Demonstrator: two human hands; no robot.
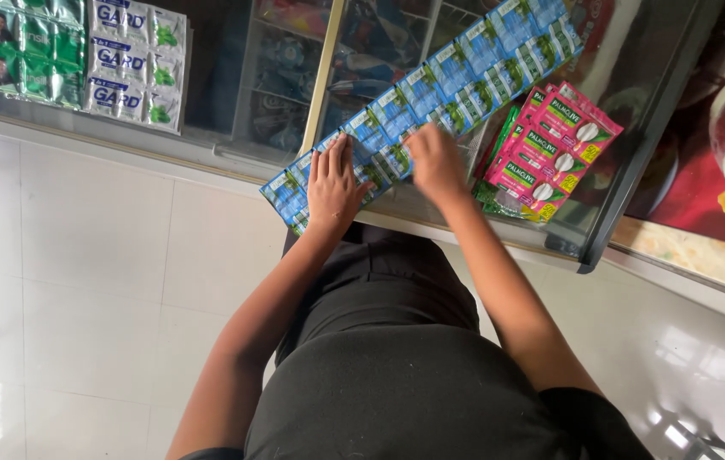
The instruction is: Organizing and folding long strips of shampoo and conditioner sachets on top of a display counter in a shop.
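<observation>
Overhead, left hand [334, 183] lies flat and unclenched on the blue sachet strip [430, 94] spread across the glass counter [234, 111], right hand [435, 162] pinching it; an uneven tug could tear its seams.

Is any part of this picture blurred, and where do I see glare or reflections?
In the head view, the right hand is motion-blurred over the blue sachet strip, while the left hand lying flat on it is sharp; the glass counter top shows reflections, and the white tiled floor has bright glare at the left.
</observation>
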